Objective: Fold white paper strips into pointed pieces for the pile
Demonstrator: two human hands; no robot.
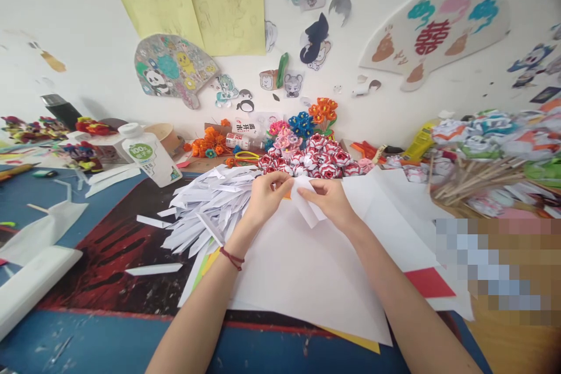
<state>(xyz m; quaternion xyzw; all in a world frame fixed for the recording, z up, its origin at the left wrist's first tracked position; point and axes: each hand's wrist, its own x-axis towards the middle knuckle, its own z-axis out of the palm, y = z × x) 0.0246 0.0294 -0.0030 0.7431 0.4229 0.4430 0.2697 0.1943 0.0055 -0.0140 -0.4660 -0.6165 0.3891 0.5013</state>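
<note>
A narrow folded strip of white paper (pixel 308 208) is held up between both hands above large white sheets (pixel 307 269). My left hand (pixel 270 191) pinches its upper left end, with thumb and index finger pressed together. On the other side, my right hand (pixel 326 196) is closed on the strip's right edge, thumb in front. A heap of folded white paper strips (pixel 210 201) lies just left of my left hand. Red-and-white paper flowers (pixel 322 158) sit right behind the hands.
A white bottle (pixel 149 155) stands at the back left. Blue flowers (pixel 301 124) and orange flowers (pixel 323 112) are behind the hands. Wooden sticks (pixel 477 181) lie at the right, near a red paper piece (pixel 430 282). A long white case (pixel 37 283) is at the left.
</note>
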